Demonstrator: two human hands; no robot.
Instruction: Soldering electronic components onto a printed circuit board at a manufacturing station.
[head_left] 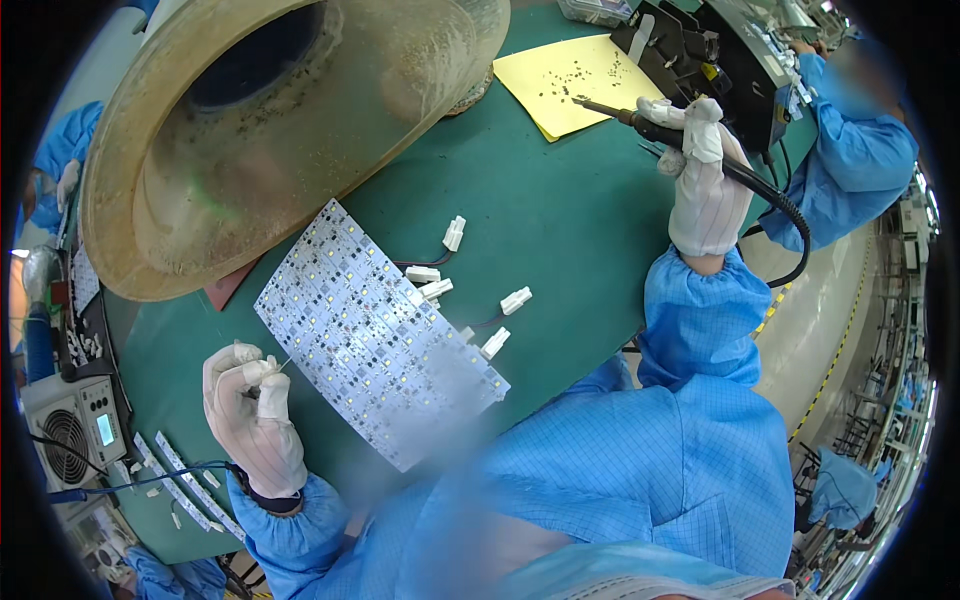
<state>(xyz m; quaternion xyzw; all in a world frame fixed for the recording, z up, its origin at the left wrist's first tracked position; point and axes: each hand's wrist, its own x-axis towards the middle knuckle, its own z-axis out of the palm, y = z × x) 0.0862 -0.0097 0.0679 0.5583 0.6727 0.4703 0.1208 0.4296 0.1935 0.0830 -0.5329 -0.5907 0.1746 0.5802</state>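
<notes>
My right hand [708,195], in a white glove, is closed round a soldering iron [648,128]. The iron's tip points left, over a yellow sheet [575,75] dotted with dark specks. A thin metal pair of prongs sticks out below the same hand; its kind is unclear. My gloved left hand [250,415] pinches a thin pale wire [286,364] beside the left edge of an LED circuit panel [370,325]. This white panel lies on the green table, covered in small chips. White connectors [453,234] on short leads reach out from its right side.
A large cloudy extraction hood [390,110] fills the upper left, close over the panel. A black soldering device [745,70] stands at the far right. LED strips [180,480] and a fan unit [75,430] lie left. A blue cord runs to my left wrist. Co-workers sit beyond.
</notes>
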